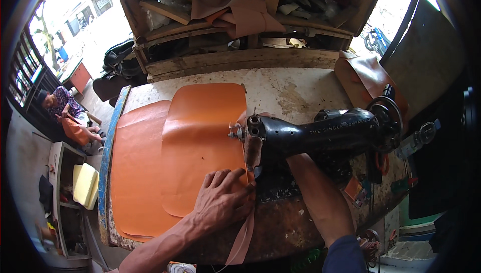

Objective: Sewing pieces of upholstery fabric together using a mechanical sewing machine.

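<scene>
A black sewing machine [320,132] stands on the worktable, its head over the right edge of an orange leather-like sheet [200,142]. A second orange sheet [135,172] lies partly beneath it on the left. My left hand [223,195] is closed at the sheet's right edge, just nearer than the needle area, fingers pressed on the edge and a narrow brownish strip [244,240]. That strip trails down past the table's front edge. My right forearm [318,195] reaches behind the machine's arm, which hides most of that hand. A bit of skin shows beyond the machine head; its fingers are unclear.
A wooden shelf [240,62] with scraps closes off the far side. More brown sheet material [368,77] lies at the far right, and scissors with red handles [382,162] are beside the machine. At left, a person [70,107] sits beyond a cabinet holding yellow foam [85,185].
</scene>
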{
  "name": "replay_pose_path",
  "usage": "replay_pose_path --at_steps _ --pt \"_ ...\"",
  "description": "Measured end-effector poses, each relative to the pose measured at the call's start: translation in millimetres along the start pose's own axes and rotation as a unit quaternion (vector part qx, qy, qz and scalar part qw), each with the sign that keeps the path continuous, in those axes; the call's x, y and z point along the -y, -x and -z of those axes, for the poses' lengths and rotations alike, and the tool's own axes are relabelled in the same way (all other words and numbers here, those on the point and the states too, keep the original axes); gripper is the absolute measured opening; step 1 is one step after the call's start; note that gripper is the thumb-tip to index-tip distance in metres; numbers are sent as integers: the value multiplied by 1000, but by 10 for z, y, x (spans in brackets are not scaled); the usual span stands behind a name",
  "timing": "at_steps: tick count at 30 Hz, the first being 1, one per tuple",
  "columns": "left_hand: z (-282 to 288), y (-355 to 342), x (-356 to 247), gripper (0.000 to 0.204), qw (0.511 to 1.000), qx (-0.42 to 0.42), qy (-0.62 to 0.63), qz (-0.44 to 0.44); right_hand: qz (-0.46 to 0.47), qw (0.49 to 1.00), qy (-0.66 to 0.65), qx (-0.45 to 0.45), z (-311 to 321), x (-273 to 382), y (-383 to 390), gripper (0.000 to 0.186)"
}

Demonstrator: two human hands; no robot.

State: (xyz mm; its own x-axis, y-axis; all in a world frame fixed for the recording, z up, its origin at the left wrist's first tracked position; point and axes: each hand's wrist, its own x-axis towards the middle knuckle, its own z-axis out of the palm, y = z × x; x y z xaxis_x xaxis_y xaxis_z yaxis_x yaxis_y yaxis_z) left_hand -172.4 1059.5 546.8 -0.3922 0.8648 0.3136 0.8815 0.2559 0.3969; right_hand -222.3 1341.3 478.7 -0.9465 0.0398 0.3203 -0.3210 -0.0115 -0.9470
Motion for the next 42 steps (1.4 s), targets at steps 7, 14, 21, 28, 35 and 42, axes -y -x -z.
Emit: replay_pose_path --at_steps 7,14,21,28,35,42 --pt "-15 -109 134 46 999 19 13 24 -89 987 133 27 -103 428 -178 28" --pt "-54 -171 245 45 1000 -1 20 17 -140 965 214 57 -26 231 -394 14" --pt "-62 -208 304 36 1000 -4 8 3 -102 971 216 24 -27 146 -429 38" --pt "-33 -224 308 35 999 -26 12 -13 112 902 402 -108 -90 466 240 49" --pt "198 77 -182 31 961 -26 172 214 -304 880 334 -145 -1314 1588 1711 32" --pt "242 250 -238 27 829 87 388 393 -245 852 397 -238 -2134 1483 1926 55"
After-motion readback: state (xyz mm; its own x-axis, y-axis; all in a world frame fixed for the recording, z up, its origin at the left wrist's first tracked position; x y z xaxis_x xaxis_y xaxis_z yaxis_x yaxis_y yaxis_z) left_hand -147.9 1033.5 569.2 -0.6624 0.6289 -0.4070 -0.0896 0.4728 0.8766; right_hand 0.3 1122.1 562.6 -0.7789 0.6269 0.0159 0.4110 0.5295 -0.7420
